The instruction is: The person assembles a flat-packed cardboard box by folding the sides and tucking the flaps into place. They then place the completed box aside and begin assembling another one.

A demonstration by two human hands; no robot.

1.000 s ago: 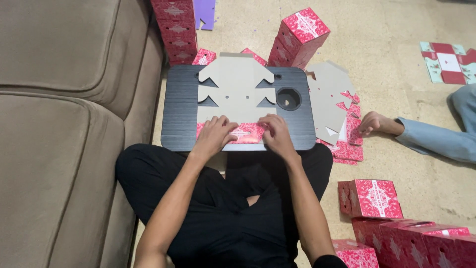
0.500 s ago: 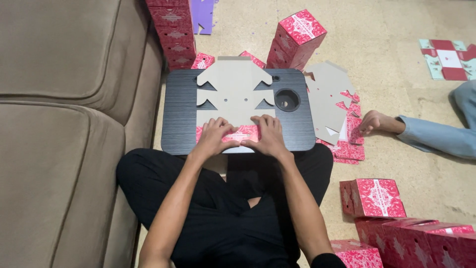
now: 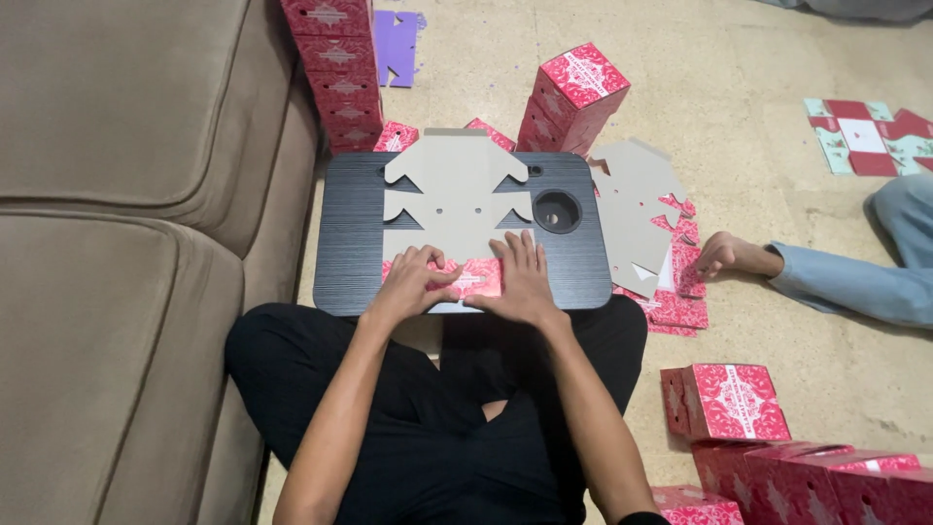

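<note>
Cardboard blank lies flat, grey side up, on my tabletop, both hands side by side pressing down its near red flap, so I judge only this first fold begun; finished boxes stand around.

Home living room: tan sofa along floor's left edge, speckled stone floor, black lap tray w/ person sitting cross-legged, pink gift boxes stacked around
</note>
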